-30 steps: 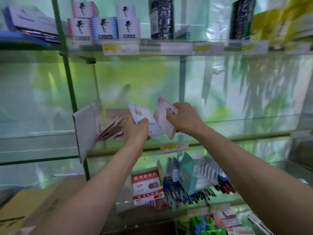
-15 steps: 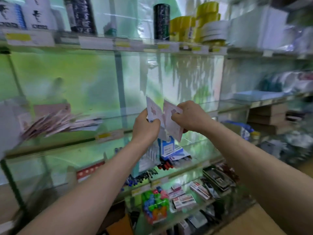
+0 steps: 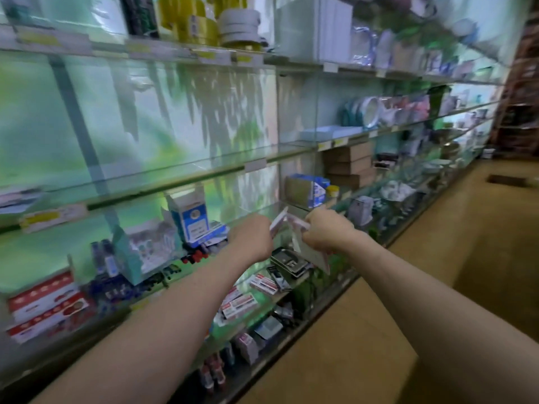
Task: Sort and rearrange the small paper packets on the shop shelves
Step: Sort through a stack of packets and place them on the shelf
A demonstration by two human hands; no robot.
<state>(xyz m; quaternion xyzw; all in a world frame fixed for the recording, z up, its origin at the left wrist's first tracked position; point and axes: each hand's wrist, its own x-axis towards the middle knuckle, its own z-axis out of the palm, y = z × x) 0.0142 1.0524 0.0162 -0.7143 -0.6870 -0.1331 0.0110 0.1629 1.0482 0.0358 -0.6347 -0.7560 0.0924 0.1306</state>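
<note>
A long run of glass shelves [image 3: 163, 182] lines the left side of a shop aisle. A tan floor [image 3: 437, 258] runs along the right. Motion blur softens most detail.

The paper packets are held in the air in front of the lower shelves, between the two hands.
- Upper packet [image 3: 279, 222]: pink-white, tilted, its edge projecting from the left hand [image 3: 252, 237]. The left fingers are curled round it, but they lie behind the hand and the exact grip cannot be told.
- Lower packet [image 3: 316, 258]: hangs below the right hand [image 3: 326, 231], whose fingers are closed on its top edge. A further pink strip [image 3: 297, 223] bridges the gap between the hands; which hand holds it cannot be told.

Both forearms are bare and extend from the lower edge of the view.

Just beside the left hand, on the shelf, stands an open blue-and-white box [image 3: 189, 217], with a teal box [image 3: 128, 258] and pens [image 3: 116, 287] further left. Red-and-white boxes [image 3: 43, 304] lie at the far left. Behind the right hand, brown cardboard boxes [image 3: 350, 164] are stacked. Yellow tape rolls [image 3: 186, 21] and white tape rolls [image 3: 239, 24] occupy the top shelf.
</note>
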